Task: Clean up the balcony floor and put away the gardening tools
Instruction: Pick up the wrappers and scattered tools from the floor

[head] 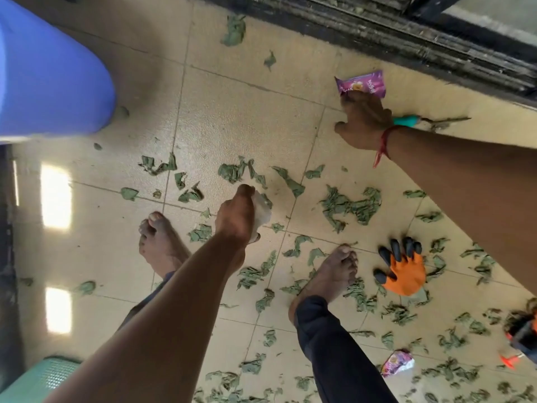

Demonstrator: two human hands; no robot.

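My right hand (364, 120) reaches to the floor near the door track, and its fingertips pinch the edge of a purple wrapper (361, 84). My left hand (236, 218) hangs above the tiles and grips a crumpled clear plastic piece (261, 215). Several torn green leaves (351, 206) are scattered over the beige tiled floor (250, 112). A teal-handled garden tool (430, 120) lies just behind my right wrist. An orange and black garden glove (402, 270) lies flat near my right foot. A second crumpled purple wrapper (396, 366) lies at the lower right.
A blue plastic bin (49, 77) stands at the upper left. The dark sliding-door track (406, 39) runs along the top right. A green mat or crate (37, 379) sits at the lower left. An orange and black tool (521, 333) shows at the right edge. My bare feet stand mid-floor.
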